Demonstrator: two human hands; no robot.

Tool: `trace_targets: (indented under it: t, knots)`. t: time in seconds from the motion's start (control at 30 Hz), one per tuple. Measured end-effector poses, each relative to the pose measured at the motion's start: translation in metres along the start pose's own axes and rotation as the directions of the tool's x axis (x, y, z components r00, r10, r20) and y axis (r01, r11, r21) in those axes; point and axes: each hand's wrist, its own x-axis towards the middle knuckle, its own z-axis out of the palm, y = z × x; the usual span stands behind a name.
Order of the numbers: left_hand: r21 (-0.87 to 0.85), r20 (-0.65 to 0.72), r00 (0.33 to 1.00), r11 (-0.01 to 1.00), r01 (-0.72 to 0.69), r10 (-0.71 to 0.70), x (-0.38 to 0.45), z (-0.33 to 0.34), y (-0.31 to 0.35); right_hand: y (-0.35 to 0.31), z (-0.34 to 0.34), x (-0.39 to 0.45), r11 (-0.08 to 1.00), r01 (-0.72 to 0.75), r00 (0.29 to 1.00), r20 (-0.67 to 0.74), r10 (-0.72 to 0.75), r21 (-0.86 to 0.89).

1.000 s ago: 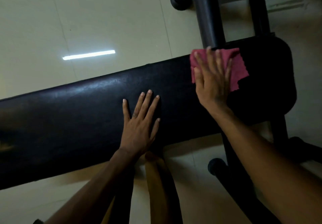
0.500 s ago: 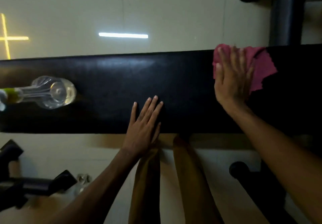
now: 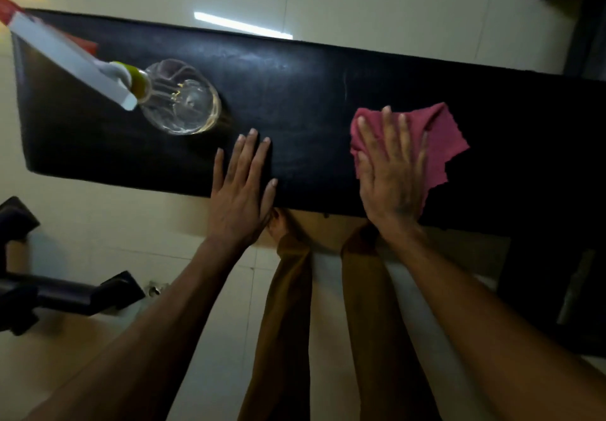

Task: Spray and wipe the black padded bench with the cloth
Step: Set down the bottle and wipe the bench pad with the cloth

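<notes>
Since the camera looks straight down, nearest in view are the person's trousers (image 3: pixel 285 315) and both forearms, reaching forward over the near edge of the black padded bench (image 3: pixel 305 92).

Left hand (image 3: pixel 241 194): flat, palm down, fingers (image 3: pixel 247 155) spread wide and holding nothing. Heel of the palm overhangs the near edge. Reads as a brace, steadying the body and the pad while the other arm works.

Right hand (image 3: pixel 392 174): also flat, fingers extended and close together, pressing the red cloth (image 3: pixel 441 140) onto the pad. Not a pinch grip, the cloth is just trapped under the palm, with a ragged corner sticking out to the right. Flat palm spreads the pressure over more cloth, which makes sense for wiping. Hand is slightly blurred, so probably mid-stroke.

Cloth sits right of centre on the pad, well apart from the left hand.

Further left on the pad: clear spray bottle (image 3: pixel 182 101), apparently standing upright, seen from above with its white trigger head (image 3: pixel 70 60) pointing toward the upper left. Parked on the far-left end, within reach of the left hand, clear of the wiping zone for now. Faint sheen on the pad near centre, could be spray or just light reflection, cannot tell.

Risk: a wipe carried left reaches the bottle, so it needs moving first.

Beyond: pale tiled floor (image 3: pixel 377 1), a bright light reflection on it, black frame parts (image 3: pixel 65 296) at lower left and in the top right corner.
</notes>
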Motion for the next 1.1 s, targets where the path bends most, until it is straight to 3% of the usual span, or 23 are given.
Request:
trace_targets:
  t: [0.07,0.1,0.17,0.23,0.33,0.4,0.5,0.57,0.63,0.73,0.9,0.97,1.1]
  knots:
    - [-0.023,-0.012,1.000,1.000,0.003,-0.003,-0.002,0.000,-0.010,-0.045,0.010,-0.013,0.980,-0.197,0.978,-0.056,0.199,0.033]
    - [-0.025,-0.015,1.000,1.000,-0.005,0.005,-0.002,0.001,-0.014,-0.067,0.017,-0.022,0.986,-0.162,0.985,-0.046,0.164,0.031]
    - [-0.018,-0.016,0.999,0.999,-0.040,0.040,-0.001,0.002,-0.021,-0.093,0.032,-0.044,0.990,0.140,0.990,0.023,-0.140,-0.018]
    - [-0.020,-0.030,0.998,0.998,-0.063,0.063,-0.001,0.002,-0.025,-0.089,0.039,-0.054,0.912,0.403,0.914,0.079,-0.397,-0.076]
    - [-0.088,-0.081,0.994,0.993,-0.077,0.070,-0.001,0.003,-0.026,-0.070,0.030,-0.035,0.842,0.526,0.850,0.102,-0.517,-0.120]
    - [-0.154,-0.100,0.993,0.985,-0.076,0.061,-0.001,0.001,-0.026,-0.074,0.023,-0.015,0.868,0.473,0.881,0.097,-0.463,-0.153]
    - [-0.213,-0.106,0.992,0.973,-0.085,0.063,-0.001,-0.002,-0.026,-0.105,0.023,0.003,0.954,0.264,0.965,0.042,-0.260,-0.142]
    - [-0.249,-0.091,0.994,0.964,-0.088,0.067,-0.002,-0.005,-0.029,-0.114,0.025,-0.003,0.955,0.260,0.966,0.047,-0.256,-0.144]
    - [-0.284,-0.073,0.995,0.955,-0.084,0.066,-0.003,-0.009,-0.032,-0.099,0.029,-0.022,0.903,0.405,0.914,0.087,-0.397,-0.141]
    - [-0.268,-0.071,0.996,0.960,-0.077,0.060,-0.003,-0.011,-0.033,-0.048,0.026,-0.042,0.741,0.653,0.757,0.145,-0.636,-0.155]
    - [-0.255,-0.091,0.996,0.966,-0.036,0.013,-0.003,-0.010,-0.025,0.009,0.007,-0.001,0.508,0.819,0.564,0.214,-0.797,-0.267]
    - [-0.253,-0.098,0.995,0.967,-0.017,-0.008,-0.003,-0.010,-0.020,0.005,0.006,0.002,0.516,0.813,0.573,0.215,-0.791,-0.271]
    - [-0.243,-0.096,0.994,0.970,0.019,-0.043,-0.004,-0.009,-0.014,-0.006,0.015,-0.022,0.663,0.700,0.713,0.193,-0.674,-0.265]
